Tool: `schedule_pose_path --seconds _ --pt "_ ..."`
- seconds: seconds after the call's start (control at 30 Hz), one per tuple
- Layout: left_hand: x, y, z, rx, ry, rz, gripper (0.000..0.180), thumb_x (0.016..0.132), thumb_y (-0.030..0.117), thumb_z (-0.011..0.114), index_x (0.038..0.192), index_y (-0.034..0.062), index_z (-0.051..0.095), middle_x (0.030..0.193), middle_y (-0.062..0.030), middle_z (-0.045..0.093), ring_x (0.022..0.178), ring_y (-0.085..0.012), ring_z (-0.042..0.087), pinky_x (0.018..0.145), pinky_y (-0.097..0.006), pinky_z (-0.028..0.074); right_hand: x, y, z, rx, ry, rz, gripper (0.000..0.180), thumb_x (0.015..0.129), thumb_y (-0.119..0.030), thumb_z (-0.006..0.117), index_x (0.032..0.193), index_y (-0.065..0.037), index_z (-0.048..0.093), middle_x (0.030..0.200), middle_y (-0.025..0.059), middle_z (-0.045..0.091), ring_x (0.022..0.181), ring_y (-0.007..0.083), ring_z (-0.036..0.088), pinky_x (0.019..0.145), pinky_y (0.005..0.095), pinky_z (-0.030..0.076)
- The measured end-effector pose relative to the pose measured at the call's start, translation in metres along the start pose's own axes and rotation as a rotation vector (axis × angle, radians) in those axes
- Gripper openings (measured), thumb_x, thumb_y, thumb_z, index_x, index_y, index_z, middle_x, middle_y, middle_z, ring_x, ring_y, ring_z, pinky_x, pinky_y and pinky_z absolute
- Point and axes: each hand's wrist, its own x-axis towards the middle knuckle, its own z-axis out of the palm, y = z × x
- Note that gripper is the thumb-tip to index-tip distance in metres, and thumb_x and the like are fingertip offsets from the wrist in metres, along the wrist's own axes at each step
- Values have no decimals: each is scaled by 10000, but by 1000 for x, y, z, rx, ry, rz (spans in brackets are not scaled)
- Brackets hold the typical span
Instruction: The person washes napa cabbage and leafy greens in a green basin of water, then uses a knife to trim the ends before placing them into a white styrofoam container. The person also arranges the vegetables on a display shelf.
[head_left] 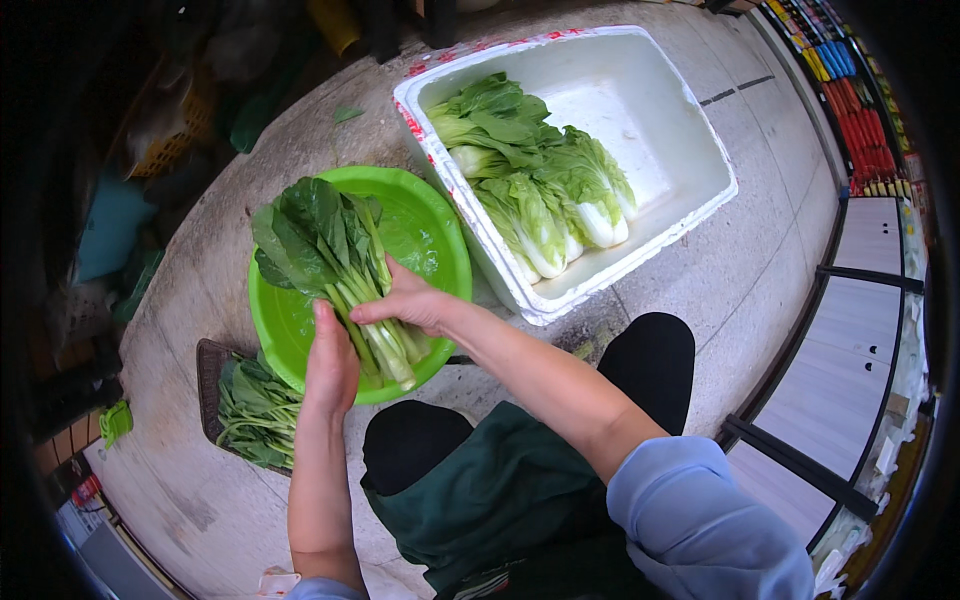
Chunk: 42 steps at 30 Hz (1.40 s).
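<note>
Greens bunch (330, 260) clasped between left grip (332, 365) and right grip (410, 300) — above green basin (440, 240).

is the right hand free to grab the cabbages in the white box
Probably not right away: the right hand is gripping the bunch of greens with the left hand. The cabbages lie uncovered in the open white box.

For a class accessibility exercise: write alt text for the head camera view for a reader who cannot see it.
Both hands, left hand and right hand, hold a bunch of leafy greens over a green basin on the floor. A white foam box of bok choy sits beyond.
</note>
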Motion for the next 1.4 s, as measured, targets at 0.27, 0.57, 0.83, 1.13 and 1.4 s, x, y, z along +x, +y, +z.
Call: schedule_pose_path --seconds 0.27,0.57,0.83,1.13,1.4 --pt "0 8 16 208 20 33 607 958 406 315 1381 -10 185 1396 -149 293 1292 -227 278 1077 -352 185 -14 -5 -3 398 -151 73 816 666 -157 757 1328 -87 285 1165 96 516 1065 201 513 918 373 429" --pt "20 52 106 716 -145 204 554 952 360 350 1383 28 247 1410 -130 303 1321 -224 237 1086 -338 139 -54 -38 -77 611 -213 -148 632 697 -264 701 1210 -13 431 1035 134 592 920 240 600 857 410 485" --pt "77 -41 148 1456 -107 -215 705 851 559 422 1408 197 185 1443 -245 110 1333 -415 120 1031 -588 139 -109 -117 -182 387 102 -362 905 528 -434 803 1190 37 404 1032 163 547 957 303 573 863 429 511" --pt "67 -136 147 1399 -3 -109 864 789 423 586 1412 271 7 1411 -288 76 1316 -427 140 938 -701 159 -176 -151 -358 279 441 -285 549 678 -266 744 1114 -18 520 987 131 611 895 256 603 870 383 489" --pt "66 -144 142 1436 40 -36 851 782 384 597 1410 248 38 1376 -289 132 1283 -429 203 950 -690 152 -191 -218 -404 -560 586 53 676 682 -275 757 1213 -43 410 1042 132 582 913 243 591 824 364 487"
